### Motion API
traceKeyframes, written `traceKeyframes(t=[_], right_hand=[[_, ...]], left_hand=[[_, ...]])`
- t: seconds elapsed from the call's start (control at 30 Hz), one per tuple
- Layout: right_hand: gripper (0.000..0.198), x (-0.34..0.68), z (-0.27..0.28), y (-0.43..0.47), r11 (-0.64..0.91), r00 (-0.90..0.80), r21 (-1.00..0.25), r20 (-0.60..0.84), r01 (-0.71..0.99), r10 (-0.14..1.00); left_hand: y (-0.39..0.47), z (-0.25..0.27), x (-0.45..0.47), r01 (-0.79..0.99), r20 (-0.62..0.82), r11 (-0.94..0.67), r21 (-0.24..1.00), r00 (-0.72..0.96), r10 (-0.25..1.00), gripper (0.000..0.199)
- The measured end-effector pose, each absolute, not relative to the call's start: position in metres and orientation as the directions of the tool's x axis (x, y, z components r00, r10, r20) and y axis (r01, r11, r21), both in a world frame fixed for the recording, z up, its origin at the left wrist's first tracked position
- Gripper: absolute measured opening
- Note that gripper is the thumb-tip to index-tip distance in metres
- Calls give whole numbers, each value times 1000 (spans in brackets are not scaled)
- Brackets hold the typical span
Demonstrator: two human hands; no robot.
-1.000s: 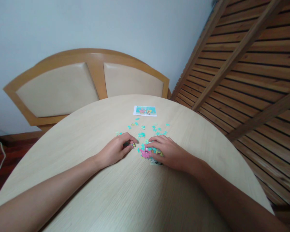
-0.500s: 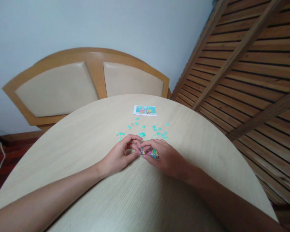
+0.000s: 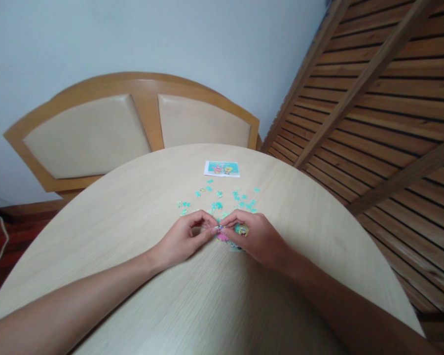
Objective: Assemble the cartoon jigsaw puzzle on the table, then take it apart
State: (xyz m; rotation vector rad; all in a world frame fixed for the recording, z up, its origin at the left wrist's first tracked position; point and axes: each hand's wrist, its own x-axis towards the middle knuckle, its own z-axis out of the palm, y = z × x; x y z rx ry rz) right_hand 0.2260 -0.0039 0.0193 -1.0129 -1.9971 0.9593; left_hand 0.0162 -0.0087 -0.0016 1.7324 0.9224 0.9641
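Observation:
My left hand [image 3: 185,236] and my right hand [image 3: 259,239] meet over the table, thumbs and fingertips pinched together. Between them is a joined section of jigsaw puzzle [image 3: 223,236] in pink, yellow and teal. A yellow cartoon face shows on it beneath my right hand, which covers part of the section. The left fingertips grip its left edge; whether a separate piece is between them is hidden. Just beyond the hands lie several loose teal puzzle pieces [image 3: 217,205], some spread to the right [image 3: 242,203].
A small picture card [image 3: 222,169] with two cartoon figures on teal lies behind the pieces. The round pale wooden table [image 3: 133,212] carries everything. A bench back with cream panels [image 3: 89,138] stands behind it, and a slatted wooden screen [image 3: 385,98] rises at the right.
My right fingers have lifted and bent into a pinch, so more of the puzzle section shows. The left fingers have closed in toward its edge. The loose pieces and card look unmoved.

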Motion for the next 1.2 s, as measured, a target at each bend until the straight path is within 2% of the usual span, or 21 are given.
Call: traceKeyframes(t=[0.2, 0.3, 0.47, 0.63, 0.77, 0.97, 1.2], right_hand=[[10, 230, 22, -1, 484, -500, -766, 248, 423, 830], [15, 231, 20, 2, 479, -534, -758, 207, 443, 820], [13, 233, 15, 4, 434, -569, -791, 136, 430, 811], [9, 233, 11, 5, 549, -621, -671, 166, 499, 766], [7, 232, 5, 5, 619, -640, -605, 223, 501, 735], [7, 231, 2, 6, 672, -642, -548, 288, 498, 711], [26, 233, 5, 1, 676, -628, -421, 269, 605, 730]], left_hand=[[-10, -1, 17, 249, 219, -356, 901, 447, 867, 15], [-10, -3, 16, 312, 232, -415, 855, 484, 844, 12], [-6, -6, 9, 361, 312, -596, 717, 598, 738, 4], [-2, -1, 4, 352, 328, -727, 589, 718, 613, 9], [0, 1, 2, 398, 326, -741, 541, 713, 621, 9], [4, -4, -1, 444, 346, -703, 556, 645, 681, 17], [7, -6, -3, 433, 349, -724, 537, 667, 658, 30]])
